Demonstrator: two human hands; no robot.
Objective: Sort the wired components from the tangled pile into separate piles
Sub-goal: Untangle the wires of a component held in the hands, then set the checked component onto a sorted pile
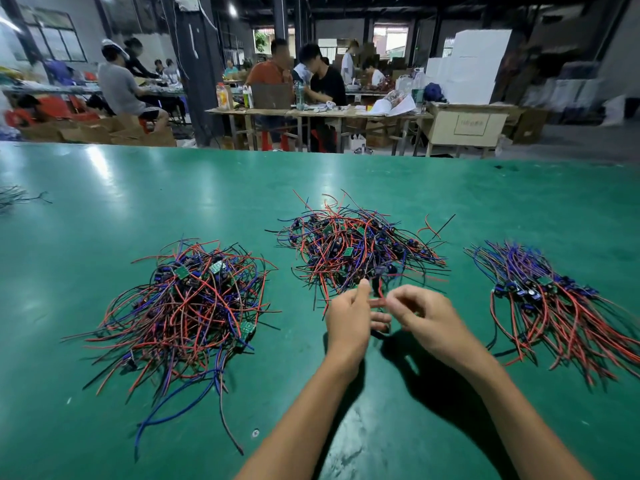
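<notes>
Reaching forward over the green table [104, 427], two bare forearms, with both hands meeting just at the near edge of the middle pile [356, 247]. Left hand [348, 322] half curled, thumb up, fingers bent toward the other hand; right hand [429, 318] with fingertips drawn together, pinching something small and red between the two hands, probably a red wire [377, 302], blurred by motion, so cannot tell exactly which fingers grip it or whether the left hand also closes on it. On the left side, a loose tangled pile [187, 306] of red, blue and black wires with small green boards, some long blue wires trailing toward the near edge. On the right side, a combed pile [550, 299], its components lying side by side, blue and purple leads pointing away, red leads fanning nearer and to the right. Well apart from each other, all three piles. Farther left, near the table edge, a few dark stray wires [17, 197]. Beyond the table, a workshop with seated workers [121, 88] at wooden benches [311, 114], cardboard boxes and white foam blocks [474, 64].
</notes>
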